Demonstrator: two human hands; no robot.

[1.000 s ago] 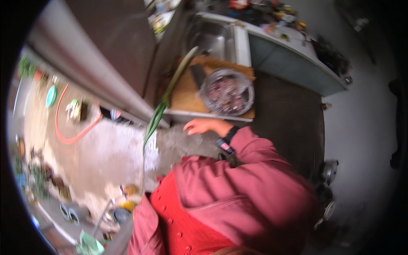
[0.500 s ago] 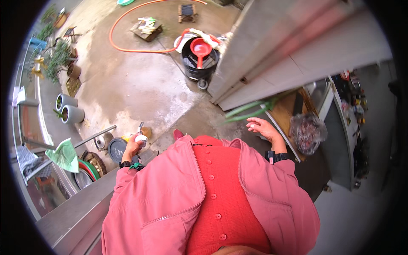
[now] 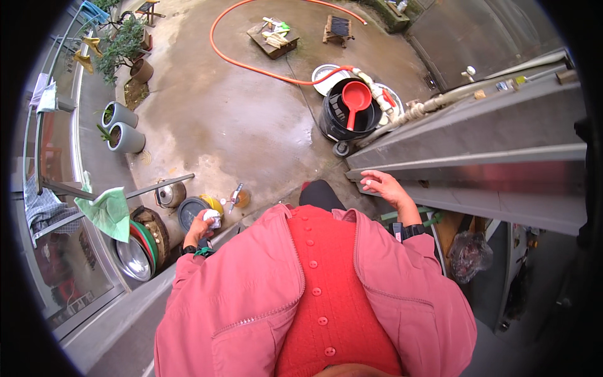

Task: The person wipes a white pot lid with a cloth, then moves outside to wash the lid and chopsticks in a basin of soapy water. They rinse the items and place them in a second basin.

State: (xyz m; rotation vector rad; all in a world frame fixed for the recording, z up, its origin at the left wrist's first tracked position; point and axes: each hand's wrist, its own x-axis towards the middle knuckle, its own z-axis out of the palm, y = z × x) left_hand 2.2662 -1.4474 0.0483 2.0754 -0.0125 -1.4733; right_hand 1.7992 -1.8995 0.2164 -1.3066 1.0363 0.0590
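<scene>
My left hand [image 3: 198, 227] is closed around a small crumpled white thing [image 3: 213, 217], perhaps a cloth or plastic; its kind is not clear. Just beyond that hand on the ground stand a bucket with a grey lid [image 3: 190, 211], something yellow beside it, and an amber jar [image 3: 242, 198]. My right hand [image 3: 387, 188] is held out in the air with its fingers loosely bent and apart, holding nothing. It appears in front of the grey metal door panel [image 3: 465, 182]; whether it touches the panel I cannot tell.
Ahead, a black tub [image 3: 333, 116] carries a red dipper [image 3: 356, 99]. An orange hose [image 3: 221, 50] curves over the wet concrete. Grey planters [image 3: 127, 138] line the left, near a rack with a green cloth [image 3: 108, 207]. A clear plastic bag [image 3: 470, 254] lies at right.
My view has turned right and moved forward toward the yard, so the tub and hose sit further right. The counter at right is now mostly hidden. The left hand still grips the white thing.
</scene>
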